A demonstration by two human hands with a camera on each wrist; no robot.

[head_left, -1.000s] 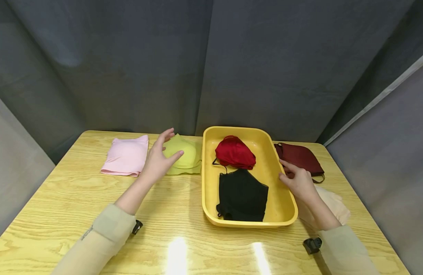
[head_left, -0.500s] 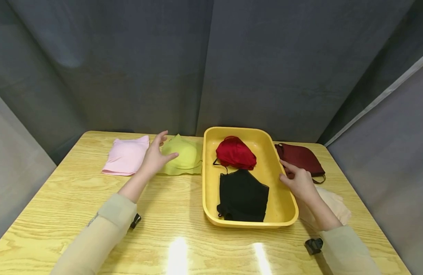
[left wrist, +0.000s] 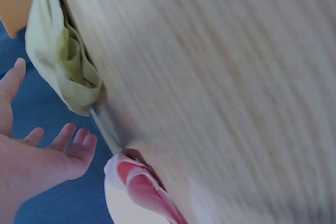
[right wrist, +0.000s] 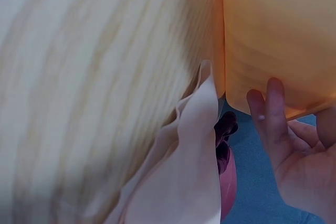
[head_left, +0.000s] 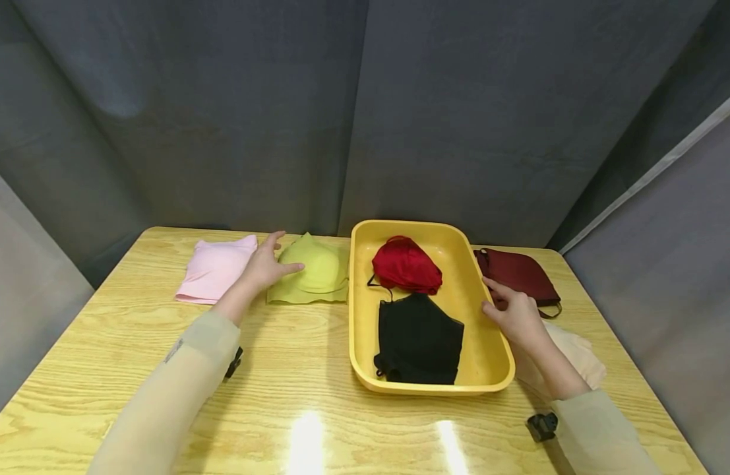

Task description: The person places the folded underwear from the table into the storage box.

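Observation:
My left hand (head_left: 261, 265) hovers with spread fingers between a pink bra (head_left: 218, 269) and a yellow-green bra (head_left: 314, 267), holding nothing. In the left wrist view, the hand (left wrist: 44, 166) is apart from both the yellow-green bra (left wrist: 60, 61) and the pink bra (left wrist: 134, 192). My right hand (head_left: 519, 318) grips the right rim of a yellow plastic basin (head_left: 357, 303). The right wrist view has its fingers (right wrist: 275, 108) against the basin's outer wall (right wrist: 283, 35). Inside the basin lie a red bra (head_left: 406, 265) and, nearer me, a black bra (head_left: 421, 340).
Right of the basin, a maroon bra (head_left: 521, 276) lies at the back of the wooden table (head_left: 270, 396). A beige garment (head_left: 578, 353) is in front of it, partly hidden by my right forearm. Grey curtains (head_left: 252, 119) stand behind and at both sides.
My left hand has drifted left and slightly lower, away from over the yellow-green bra, uncovering more of it. My right hand and the basin stay in place.

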